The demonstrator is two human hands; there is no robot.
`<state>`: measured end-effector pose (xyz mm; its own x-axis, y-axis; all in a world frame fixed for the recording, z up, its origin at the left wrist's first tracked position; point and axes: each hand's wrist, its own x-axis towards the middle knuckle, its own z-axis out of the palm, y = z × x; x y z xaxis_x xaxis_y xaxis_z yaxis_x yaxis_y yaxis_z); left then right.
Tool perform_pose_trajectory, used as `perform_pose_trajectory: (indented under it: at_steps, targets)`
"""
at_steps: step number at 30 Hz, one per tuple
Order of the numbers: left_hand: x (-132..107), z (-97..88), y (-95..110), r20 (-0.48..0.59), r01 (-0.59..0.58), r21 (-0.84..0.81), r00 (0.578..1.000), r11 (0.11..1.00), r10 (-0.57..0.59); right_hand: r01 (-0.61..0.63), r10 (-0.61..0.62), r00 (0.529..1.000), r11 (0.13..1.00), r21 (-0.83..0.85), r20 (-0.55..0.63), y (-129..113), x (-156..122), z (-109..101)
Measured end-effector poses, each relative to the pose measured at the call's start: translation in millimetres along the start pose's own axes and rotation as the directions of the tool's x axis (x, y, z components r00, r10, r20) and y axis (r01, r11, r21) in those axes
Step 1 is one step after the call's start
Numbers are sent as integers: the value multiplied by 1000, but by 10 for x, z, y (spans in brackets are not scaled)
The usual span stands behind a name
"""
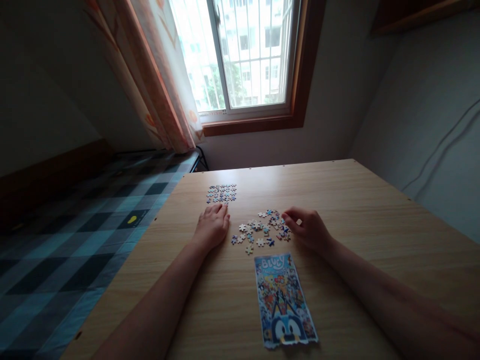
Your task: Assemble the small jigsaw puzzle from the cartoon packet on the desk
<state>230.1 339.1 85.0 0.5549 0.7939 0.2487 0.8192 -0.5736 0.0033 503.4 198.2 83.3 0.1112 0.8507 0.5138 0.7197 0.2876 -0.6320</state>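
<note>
Prob sorting loose pcs (260, 242) rn: right hand (309, 227) curled at their right, left hand (213, 223) palm-down by far pc rows (221, 194), can't tell either grip, next needs careful pinch imo.

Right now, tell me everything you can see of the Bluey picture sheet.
The picture sheet is a thin oblong, perhaps paper or plastic, with a ragged near edge. Pale "BLUEY" lettering tops a crowd of small colourful figures, with a large blue doglike head below. It lies face up on the wood-grained table, nearer the viewer than the loose puzzle pieces. Neither left hand nor right hand touches it.
</note>
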Motion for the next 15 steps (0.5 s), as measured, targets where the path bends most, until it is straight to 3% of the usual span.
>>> perform_pose_trajectory:
  at_steps: [15]
  targets:
    - [14,-8,19,16,22,40,1000,999,-22,-8,8,1000,1000,-19,7,18,6,13]
